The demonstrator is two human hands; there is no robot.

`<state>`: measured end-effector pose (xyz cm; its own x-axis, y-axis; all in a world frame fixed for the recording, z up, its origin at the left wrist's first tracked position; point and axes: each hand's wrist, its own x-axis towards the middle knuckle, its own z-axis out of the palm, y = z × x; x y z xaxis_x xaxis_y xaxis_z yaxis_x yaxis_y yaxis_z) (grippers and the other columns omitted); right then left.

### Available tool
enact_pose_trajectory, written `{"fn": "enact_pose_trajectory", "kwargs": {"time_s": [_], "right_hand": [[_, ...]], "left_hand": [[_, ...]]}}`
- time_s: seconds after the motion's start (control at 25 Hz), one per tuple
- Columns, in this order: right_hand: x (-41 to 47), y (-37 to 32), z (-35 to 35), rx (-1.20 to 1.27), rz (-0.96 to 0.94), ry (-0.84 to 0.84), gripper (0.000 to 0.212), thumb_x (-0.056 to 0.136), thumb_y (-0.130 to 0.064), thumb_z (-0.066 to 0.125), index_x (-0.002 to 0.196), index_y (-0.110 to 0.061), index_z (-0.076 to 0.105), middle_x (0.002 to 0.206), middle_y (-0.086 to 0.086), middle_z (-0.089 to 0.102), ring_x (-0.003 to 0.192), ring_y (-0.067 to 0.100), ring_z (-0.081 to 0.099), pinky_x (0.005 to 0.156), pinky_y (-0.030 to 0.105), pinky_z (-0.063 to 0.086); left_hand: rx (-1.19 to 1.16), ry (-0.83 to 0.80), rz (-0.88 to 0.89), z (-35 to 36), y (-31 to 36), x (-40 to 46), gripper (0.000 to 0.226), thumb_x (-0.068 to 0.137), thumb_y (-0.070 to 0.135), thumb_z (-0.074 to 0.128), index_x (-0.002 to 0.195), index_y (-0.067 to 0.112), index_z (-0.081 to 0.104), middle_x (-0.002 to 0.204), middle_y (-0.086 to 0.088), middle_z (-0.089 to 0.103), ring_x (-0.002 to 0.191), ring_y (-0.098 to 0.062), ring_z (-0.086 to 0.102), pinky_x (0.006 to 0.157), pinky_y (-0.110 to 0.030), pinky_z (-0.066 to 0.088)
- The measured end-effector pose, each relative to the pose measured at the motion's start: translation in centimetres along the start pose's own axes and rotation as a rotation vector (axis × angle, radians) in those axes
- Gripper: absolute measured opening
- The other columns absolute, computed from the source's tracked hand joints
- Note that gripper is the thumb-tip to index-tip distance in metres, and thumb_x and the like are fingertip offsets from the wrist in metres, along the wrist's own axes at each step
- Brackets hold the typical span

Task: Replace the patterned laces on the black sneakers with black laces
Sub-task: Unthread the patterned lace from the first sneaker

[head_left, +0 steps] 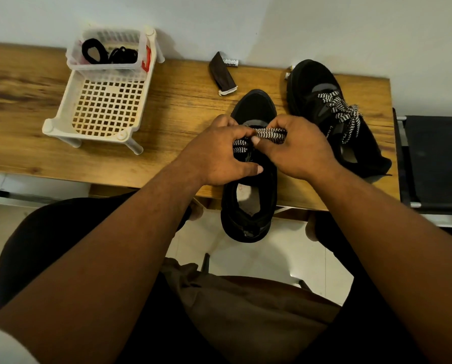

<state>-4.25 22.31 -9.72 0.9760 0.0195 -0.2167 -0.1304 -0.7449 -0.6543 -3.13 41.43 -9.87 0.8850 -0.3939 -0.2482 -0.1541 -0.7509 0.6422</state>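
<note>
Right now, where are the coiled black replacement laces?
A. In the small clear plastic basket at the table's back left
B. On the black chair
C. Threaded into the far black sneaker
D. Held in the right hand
A: the coiled black laces lie inside the small clear plastic basket, stacked on the white lattice rack.
</note>
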Motion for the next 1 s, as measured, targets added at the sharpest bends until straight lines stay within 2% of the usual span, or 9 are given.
{"fn": "enact_pose_trajectory", "kwargs": {"time_s": [0.16, 0.32, 0.36, 0.48, 0.56, 0.68, 0.8, 0.92, 1.0], "right_hand": [[-0.09, -0.29, 0.29, -0.095, 0.008, 0.0, 0.002, 0.098, -0.03, 0.064, 0.099, -0.028, 0.064, 0.088, -0.009, 0.062, 0.081, 0.011, 0.06, 0.061, 0.026, 0.04], [0.43, -0.51, -0.18, 0.512, 0.304, 0.075, 0.012, 0.106, -0.029, 0.05, 0.1, -0.024, 0.059, 0.093, 0.003, 0.074, 0.089, 0.021, 0.074, 0.081, 0.049, 0.062], [0.4, -0.5, -0.22, 0.523, 0.283, 0.073, 0.011, 0.103, -0.031, 0.053, 0.097, -0.025, 0.06, 0.091, 0.003, 0.074, 0.087, 0.022, 0.075, 0.081, 0.052, 0.062], [0.07, -0.27, -0.2, 0.136, 0.064, -0.007, 0.011, 0.093, -0.038, 0.069, 0.096, -0.028, 0.067, 0.085, -0.005, 0.07, 0.081, 0.015, 0.069, 0.072, 0.039, 0.058], [-0.08, -0.13, -0.02, -0.021, -0.009, -0.028, 0.013, 0.093, -0.038, 0.07, 0.101, -0.027, 0.07, 0.087, -0.008, 0.07, 0.083, 0.014, 0.067, 0.074, 0.035, 0.056], [0.04, -0.1, 0.02, 0.105, 0.045, 0.022, 0.006, 0.098, -0.028, 0.062, 0.098, -0.027, 0.068, 0.088, -0.005, 0.07, 0.085, 0.016, 0.068, 0.079, 0.044, 0.059], [0.22, -0.21, -0.09, 0.377, 0.148, 0.085, 0.015, 0.099, -0.024, 0.057, 0.089, -0.03, 0.066, 0.087, -0.001, 0.073, 0.084, 0.018, 0.072, 0.081, 0.051, 0.061], [-0.03, -0.08, -0.01, 0.121, 0.055, -0.004, 0.017, 0.089, -0.044, 0.072, 0.09, -0.027, 0.07, 0.081, -0.006, 0.071, 0.076, 0.012, 0.069, 0.069, 0.039, 0.059], [-0.27, -0.01, 0.35, 0.078, 0.034, 0.03, 0.019, 0.085, -0.047, 0.076, 0.091, -0.03, 0.073, 0.08, -0.01, 0.072, 0.076, 0.007, 0.068, 0.07, 0.035, 0.058]], "left_hand": [[-0.004, -0.002, -0.002, -0.06, 0.08, -0.05, 0.077, 0.074, 0.049, 0.087, 0.143, 0.033, 0.056, 0.13, 0.008, 0.041, 0.117, -0.009, 0.046, 0.099, -0.031, 0.047], [-0.017, -0.003, -0.014, -0.15, 0.15, -0.04, 0.074, 0.073, 0.048, 0.088, 0.139, 0.036, 0.058, 0.129, 0.008, 0.042, 0.118, -0.01, 0.046, 0.099, -0.034, 0.049], [-0.019, -0.003, -0.012, -0.16, 0.12, -0.05, 0.074, 0.073, 0.048, 0.088, 0.139, 0.036, 0.058, 0.129, 0.008, 0.042, 0.118, -0.01, 0.046, 0.099, -0.034, 0.049], [-0.034, -0.005, -0.006, -0.16, 0.08, -0.07, 0.073, 0.073, 0.047, 0.088, 0.139, 0.035, 0.059, 0.129, 0.007, 0.043, 0.119, -0.011, 0.046, 0.1, -0.033, 0.047], [-0.047, -0.007, -0.011, -0.18, 0.09, -0.05, 0.072, 0.073, 0.046, 0.089, 0.138, 0.035, 0.06, 0.129, 0.007, 0.043, 0.12, -0.011, 0.046, 0.1, -0.032, 0.046], [-0.051, -0.008, -0.02, -0.23, 0.13, -0.01, 0.073, 0.073, 0.046, 0.089, 0.138, 0.036, 0.059, 0.128, 0.008, 0.042, 0.121, -0.01, 0.045, 0.101, -0.033, 0.046], [-0.051, -0.008, -0.021, -0.23, 0.1, -0.02, 0.073, 0.072, 0.047, 0.089, 0.138, 0.038, 0.059, 0.128, 0.009, 0.042, 0.12, -0.01, 0.046, 0.101, -0.034, 0.048], [-0.048, -0.009, -0.015, -0.1, 0.0, 0.01, 0.075, 0.072, 0.048, 0.089, 0.139, 0.036, 0.058, 0.127, 0.008, 0.043, 0.119, -0.011, 0.047, 0.101, -0.036, 0.049], [-0.05, -0.008, -0.015, -0.02, -0.03, -0.01, 0.074, 0.072, 0.048, 0.089, 0.138, 0.035, 0.059, 0.126, 0.008, 0.043, 0.118, -0.011, 0.047, 0.1, -0.036, 0.049]]}}
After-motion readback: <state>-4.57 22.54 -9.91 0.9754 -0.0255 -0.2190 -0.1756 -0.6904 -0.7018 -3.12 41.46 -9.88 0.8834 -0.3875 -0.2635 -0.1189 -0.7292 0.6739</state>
